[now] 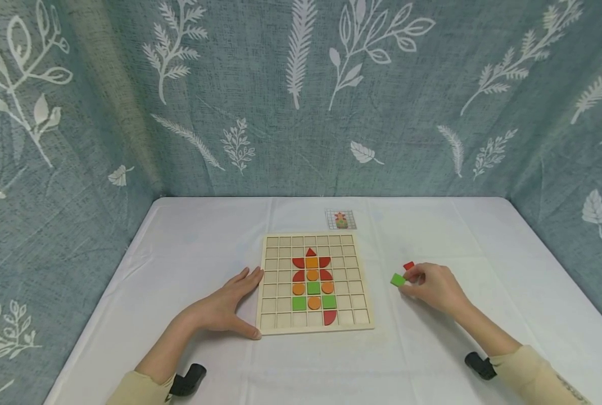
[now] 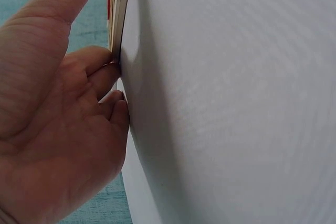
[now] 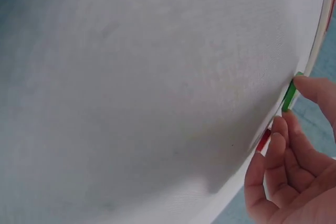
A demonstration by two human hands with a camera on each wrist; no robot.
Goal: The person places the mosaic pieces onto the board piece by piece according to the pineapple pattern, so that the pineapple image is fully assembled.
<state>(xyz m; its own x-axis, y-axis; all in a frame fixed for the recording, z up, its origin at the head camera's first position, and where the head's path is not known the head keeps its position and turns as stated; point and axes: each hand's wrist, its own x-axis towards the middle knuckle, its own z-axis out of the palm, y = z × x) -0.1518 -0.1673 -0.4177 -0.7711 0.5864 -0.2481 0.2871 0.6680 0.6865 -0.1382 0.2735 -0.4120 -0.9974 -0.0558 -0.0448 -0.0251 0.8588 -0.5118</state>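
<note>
A square wooden grid board (image 1: 348, 288) lies on the table, bearing a figure of red, orange and green tiles. Spread along its left edge, my left hand (image 1: 225, 306) touches the frame with thumb and fingertips; the left wrist view shows that palm (image 2: 52, 124) beside the board's side (image 2: 122, 14). To the right of the board, my right hand (image 1: 438, 288) pinches a green square tile (image 1: 397, 279) between thumb and fingers, low over the cloth. A red tile (image 1: 408, 265) is just behind the green one, by the fingertips; its full shape is hidden.
Behind the board lies a small picture card (image 1: 352, 221) showing a similar coloured figure on a grid. White cloth (image 1: 204, 236) covers the table. Blue-green curtains with white leaf prints (image 1: 260, 67) hang at the back and both sides.
</note>
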